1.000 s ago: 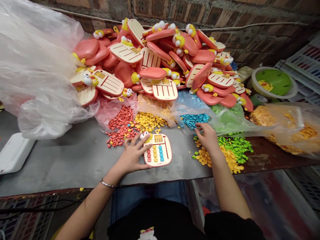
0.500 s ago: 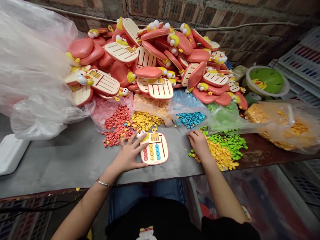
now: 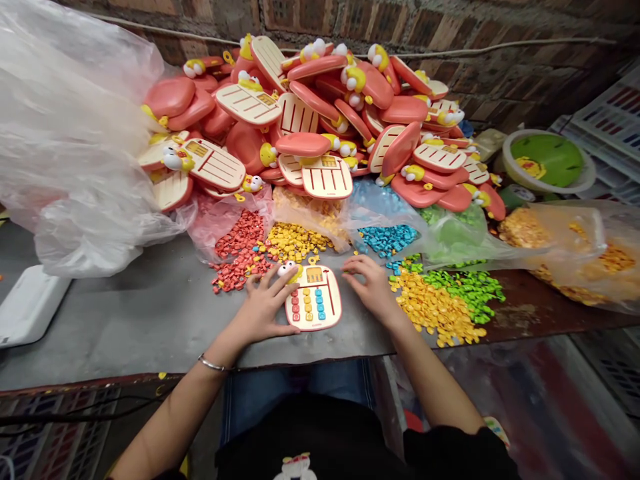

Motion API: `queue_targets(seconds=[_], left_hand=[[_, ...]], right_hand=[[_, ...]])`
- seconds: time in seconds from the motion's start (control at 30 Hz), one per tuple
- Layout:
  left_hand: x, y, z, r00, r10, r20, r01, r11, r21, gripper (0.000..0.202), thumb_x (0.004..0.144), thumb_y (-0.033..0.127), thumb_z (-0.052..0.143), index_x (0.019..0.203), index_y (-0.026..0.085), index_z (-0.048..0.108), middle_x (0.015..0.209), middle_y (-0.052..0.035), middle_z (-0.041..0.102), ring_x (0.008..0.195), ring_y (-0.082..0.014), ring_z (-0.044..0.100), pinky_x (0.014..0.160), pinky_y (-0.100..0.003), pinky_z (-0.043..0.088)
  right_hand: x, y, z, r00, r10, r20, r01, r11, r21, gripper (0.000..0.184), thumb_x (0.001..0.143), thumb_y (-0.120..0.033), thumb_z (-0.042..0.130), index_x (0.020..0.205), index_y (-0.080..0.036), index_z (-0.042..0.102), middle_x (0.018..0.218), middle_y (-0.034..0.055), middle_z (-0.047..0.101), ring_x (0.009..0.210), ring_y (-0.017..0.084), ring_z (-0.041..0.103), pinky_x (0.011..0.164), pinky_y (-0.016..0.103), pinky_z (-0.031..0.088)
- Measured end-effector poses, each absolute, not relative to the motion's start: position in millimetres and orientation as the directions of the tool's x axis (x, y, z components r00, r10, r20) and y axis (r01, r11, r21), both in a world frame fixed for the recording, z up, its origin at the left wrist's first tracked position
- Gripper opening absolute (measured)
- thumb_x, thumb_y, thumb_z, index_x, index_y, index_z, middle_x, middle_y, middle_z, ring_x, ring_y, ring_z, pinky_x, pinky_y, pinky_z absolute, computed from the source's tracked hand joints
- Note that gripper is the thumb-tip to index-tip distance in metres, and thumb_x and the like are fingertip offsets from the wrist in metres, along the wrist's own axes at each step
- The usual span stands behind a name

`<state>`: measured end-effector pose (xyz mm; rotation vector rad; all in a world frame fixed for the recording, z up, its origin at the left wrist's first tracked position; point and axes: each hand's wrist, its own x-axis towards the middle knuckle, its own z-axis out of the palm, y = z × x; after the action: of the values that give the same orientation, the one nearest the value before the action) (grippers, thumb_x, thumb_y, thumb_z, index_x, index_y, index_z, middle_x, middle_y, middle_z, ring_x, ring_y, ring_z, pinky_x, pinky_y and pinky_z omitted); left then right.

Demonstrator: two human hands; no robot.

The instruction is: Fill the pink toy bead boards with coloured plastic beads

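A cream toy board with a pink rim lies flat on the table, its bug-eyed yellow head at the upper left. Red, yellow and blue pieces sit in three of its slots; the rightmost slot holds none. My left hand grips the board's left end, fingers over the top and thumb along the lower edge. Just right of the board, my right hand pinches a small green piece, mostly hidden by the fingertips. Loose red pieces, yellow pieces, blue pieces and green pieces lie around.
Behind is a high pile of similar toy boards against a brick wall. Round yellow pieces are heaped at the right, near a plastic bag and a green bowl. Clear plastic sheeting and a white box stand left.
My right hand has moved left from the edge of the green pieces to beside the toy board, with a small green piece at its fingertips. My left hand stays on the board.
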<state>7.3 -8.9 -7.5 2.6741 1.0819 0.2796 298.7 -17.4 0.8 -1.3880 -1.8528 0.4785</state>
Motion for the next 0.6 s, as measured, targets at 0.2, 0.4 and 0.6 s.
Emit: queue_targets(seconds=[0.2, 0.4, 0.6], left_hand=[[8, -10, -6, 0.705, 0.704, 0.084, 0.663, -0.696, 0.274, 0.082, 0.073, 0.072, 0.065, 0.141, 0.028, 0.051, 0.157, -0.0112, 0.035, 0.143, -0.0435, 0.024, 0.105, -0.055, 0.017], [8, -10, -6, 0.703, 0.705, 0.091, 0.66, -0.696, 0.282, 0.082, 0.073, 0.072, 0.066, 0.141, 0.029, 0.052, 0.157, -0.0108, 0.036, 0.143, -0.0437, 0.024, 0.104, -0.055, 0.018], [8, -10, -8, 0.702, 0.706, 0.092, 0.664, -0.695, 0.275, 0.081, 0.073, 0.071, 0.066, 0.141, 0.029, 0.051, 0.157, -0.0102, 0.035, 0.143, -0.0419, 0.025, 0.105, -0.054, 0.016]], right_hand=[[267, 7, -16, -0.302, 0.893, 0.333, 0.641, 0.449, -0.623, 0.022, 0.093, -0.013, 0.048, 0.094, -0.02, 0.07, 0.099, 0.0096, 0.066, 0.093, 0.022, 0.063, 0.084, 0.037, 0.053], [264, 3, -28, -0.3, 0.896, 0.328, 0.775, 0.429, -0.464, 0.019, 0.094, -0.018, 0.052, 0.089, -0.02, 0.07, 0.088, 0.01, 0.064, 0.088, 0.024, 0.059, 0.079, 0.037, 0.05], [268, -26, -6, -0.411, 0.863, 0.293, 0.723, 0.504, -0.472, 0.019, 0.097, -0.022, 0.051, 0.098, -0.02, 0.069, 0.095, 0.0099, 0.067, 0.095, 0.024, 0.058, 0.085, 0.039, 0.049]])
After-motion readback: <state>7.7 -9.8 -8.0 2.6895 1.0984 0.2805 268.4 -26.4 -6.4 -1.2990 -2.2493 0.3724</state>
